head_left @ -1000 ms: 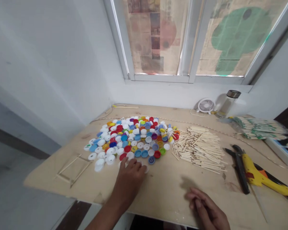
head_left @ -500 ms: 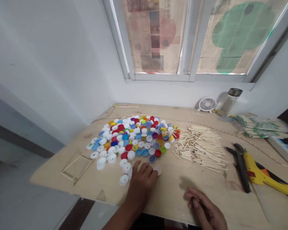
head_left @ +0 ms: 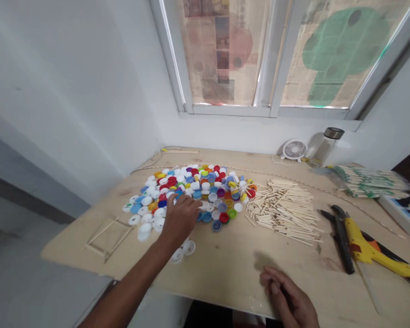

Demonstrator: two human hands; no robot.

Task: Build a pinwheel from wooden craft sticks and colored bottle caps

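A wide pile of plastic bottle caps (head_left: 177,194) in white, blue, red, yellow and other colours covers the left middle of the table. My left hand (head_left: 180,217) reaches over the near side of the pile. Its fingers are closed, with what looks like a white bottle cap (head_left: 201,206) at the thumb side, partly blurred. Below the wrist lie a few loose white bottle caps (head_left: 189,247), partly hidden by my forearm. My right hand (head_left: 289,294) rests at the table's front edge, fingers curled with the thumb against them; anything inside is hidden.
Short wooden sticks (head_left: 287,209) lie heaped right of the caps. A stick frame (head_left: 105,239) is at left. Black-handled pliers (head_left: 341,237) and a yellow glue gun (head_left: 369,250) lie at right. Behind stand a small fan (head_left: 294,149) and a glass bottle (head_left: 324,148).
My left hand has moved up and left from the table's front onto the pile. The white cap by its thumb has left its spot on the table. My right hand has barely shifted.
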